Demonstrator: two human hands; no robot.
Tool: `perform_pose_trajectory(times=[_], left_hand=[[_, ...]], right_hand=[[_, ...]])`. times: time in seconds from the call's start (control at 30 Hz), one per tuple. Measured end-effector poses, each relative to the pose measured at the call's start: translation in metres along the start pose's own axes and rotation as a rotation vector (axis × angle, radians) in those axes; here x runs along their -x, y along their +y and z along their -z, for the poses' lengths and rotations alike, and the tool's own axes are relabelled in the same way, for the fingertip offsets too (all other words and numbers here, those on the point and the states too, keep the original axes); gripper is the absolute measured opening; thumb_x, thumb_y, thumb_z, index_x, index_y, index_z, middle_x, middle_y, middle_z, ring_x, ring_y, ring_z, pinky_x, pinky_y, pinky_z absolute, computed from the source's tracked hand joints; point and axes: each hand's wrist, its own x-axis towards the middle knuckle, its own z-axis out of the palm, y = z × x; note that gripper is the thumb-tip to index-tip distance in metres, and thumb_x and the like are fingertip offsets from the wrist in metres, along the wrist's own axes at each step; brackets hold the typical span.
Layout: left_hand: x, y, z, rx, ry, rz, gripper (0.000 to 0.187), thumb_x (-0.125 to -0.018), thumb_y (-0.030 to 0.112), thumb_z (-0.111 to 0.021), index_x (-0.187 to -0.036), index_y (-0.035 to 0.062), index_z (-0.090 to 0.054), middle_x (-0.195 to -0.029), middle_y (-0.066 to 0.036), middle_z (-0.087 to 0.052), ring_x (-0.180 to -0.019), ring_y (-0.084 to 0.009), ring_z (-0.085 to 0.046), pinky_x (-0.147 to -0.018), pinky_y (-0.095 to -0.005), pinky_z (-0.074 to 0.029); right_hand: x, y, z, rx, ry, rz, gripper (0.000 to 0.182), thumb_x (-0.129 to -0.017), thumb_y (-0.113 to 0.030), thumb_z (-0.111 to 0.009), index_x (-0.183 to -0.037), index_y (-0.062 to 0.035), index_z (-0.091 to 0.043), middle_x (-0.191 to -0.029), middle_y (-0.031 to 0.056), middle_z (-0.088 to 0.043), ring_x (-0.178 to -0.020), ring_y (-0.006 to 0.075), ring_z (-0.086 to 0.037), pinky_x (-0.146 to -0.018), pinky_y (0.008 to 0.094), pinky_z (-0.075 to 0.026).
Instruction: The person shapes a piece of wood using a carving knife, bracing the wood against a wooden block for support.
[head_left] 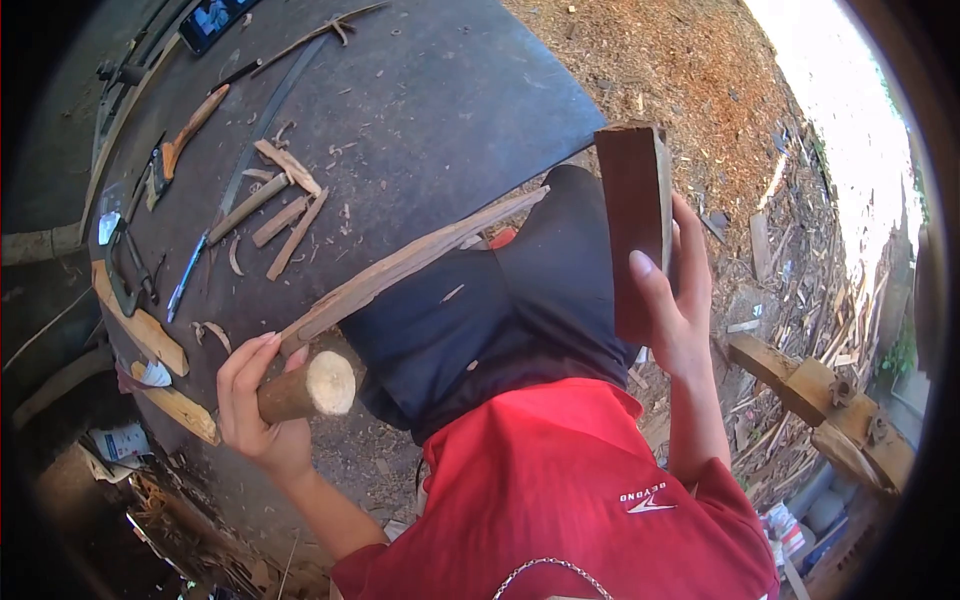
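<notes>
My left hand (250, 405) is closed around a short round piece of wood (285, 397), whose pale sawn end faces up at me. A long, rough split strip of wood (400, 265) starts at the same hand's fingertips and stretches over my lap toward the table's edge. On the right, my right hand (680, 305) grips a dark brown wooden block (632, 220), held upright with the thumb across its broad face. Left of the strip, several split wood pieces (290, 215) and shavings lie on the dark tabletop (430, 100).
A blue pen (187, 277), a C-clamp (128, 268), a tool with an orange-brown wooden handle (190, 128) and a phone (212, 22) lie along the table's left side. Wood chips (680, 70) cover the ground beyond. Wooden beams (820, 395) stand at the right.
</notes>
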Motion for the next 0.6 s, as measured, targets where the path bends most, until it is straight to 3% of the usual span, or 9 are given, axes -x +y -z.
perform_pose_trajectory(times=[0.17,0.3,0.6], left_hand=[[0.000,0.000,0.004,0.043,-0.019,0.108,0.033,-0.074,-0.003,-0.086,-0.104,0.0002,-0.074,-0.103,-0.013,-0.075,-0.093,-0.0289,-0.073,-0.083,-0.0365,-0.057],[-0.003,0.004,0.003,0.086,-0.015,0.171,0.024,-0.078,-0.005,-0.084,-0.100,-0.0034,-0.073,-0.101,-0.012,-0.073,-0.094,-0.0233,-0.070,-0.085,-0.0337,-0.054],[-0.012,-0.003,0.003,0.115,-0.030,0.112,0.029,-0.077,-0.005,-0.084,-0.104,-0.0025,-0.074,-0.103,-0.012,-0.073,-0.096,-0.0234,-0.071,-0.086,-0.0329,-0.054]], right_hand=[[0.002,0.000,-0.004,-0.017,0.017,0.005,0.068,-0.099,-0.025,-0.067,-0.157,-0.0034,-0.039,-0.137,0.0199,-0.062,-0.128,0.0244,-0.059,-0.109,0.0399,-0.044],[0.005,0.005,-0.004,-0.029,0.026,-0.015,0.070,-0.099,-0.027,-0.067,-0.158,-0.0034,-0.038,-0.138,0.0199,-0.061,-0.128,0.0248,-0.059,-0.109,0.0402,-0.045],[0.013,0.009,-0.007,-0.051,0.013,-0.022,0.069,-0.099,-0.025,-0.066,-0.158,-0.0021,-0.037,-0.140,0.0192,-0.059,-0.129,0.0241,-0.056,-0.111,0.0397,-0.042]])
